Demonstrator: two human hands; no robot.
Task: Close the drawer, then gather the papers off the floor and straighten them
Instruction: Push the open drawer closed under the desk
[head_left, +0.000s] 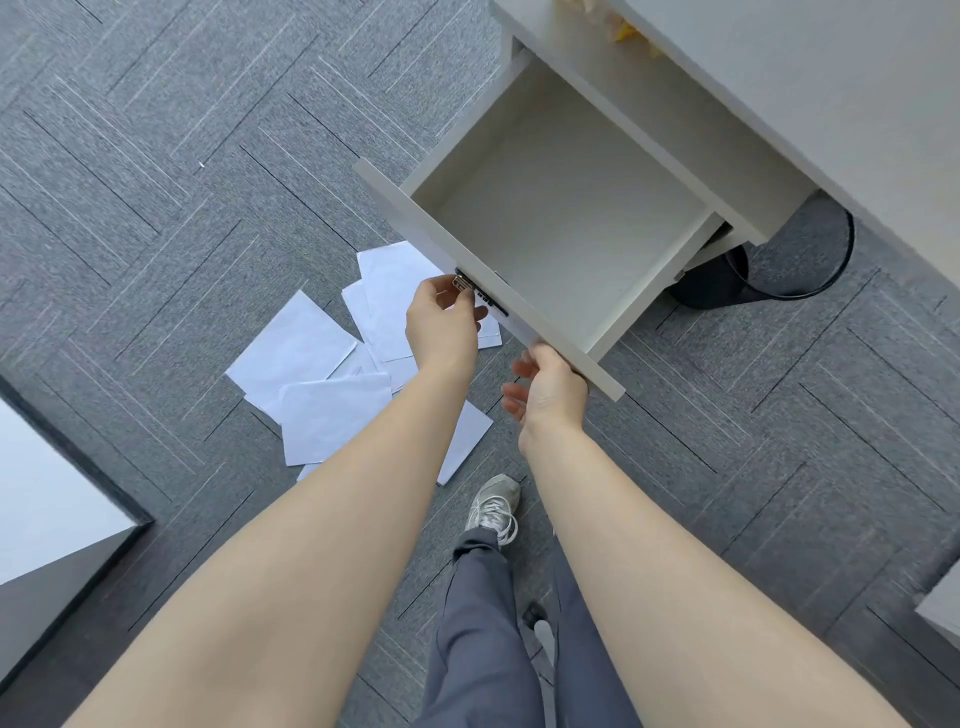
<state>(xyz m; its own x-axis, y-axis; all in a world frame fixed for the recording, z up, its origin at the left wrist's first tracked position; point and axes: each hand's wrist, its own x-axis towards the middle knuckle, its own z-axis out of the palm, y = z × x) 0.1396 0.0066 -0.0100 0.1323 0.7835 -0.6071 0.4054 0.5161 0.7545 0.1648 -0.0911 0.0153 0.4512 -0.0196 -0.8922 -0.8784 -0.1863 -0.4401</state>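
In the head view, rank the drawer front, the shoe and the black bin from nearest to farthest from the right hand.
From the right hand:
1. Drawer front, touching the fingers.
2. Shoe, on the floor below the hand.
3. Black bin, under the desk, to the right.

the drawer (561, 218) looks like smooth, matt pale-grey laminated board, with a small shiny metal lock (461, 283) on its front; the papers (332, 384) are thin white sheets — matt, slightly creased. the floor (156, 182) is rough grey carpet tile; the bin (779, 270) looks like black plastic with a dull sheen — the trousers (478, 623) soft grey cloth.
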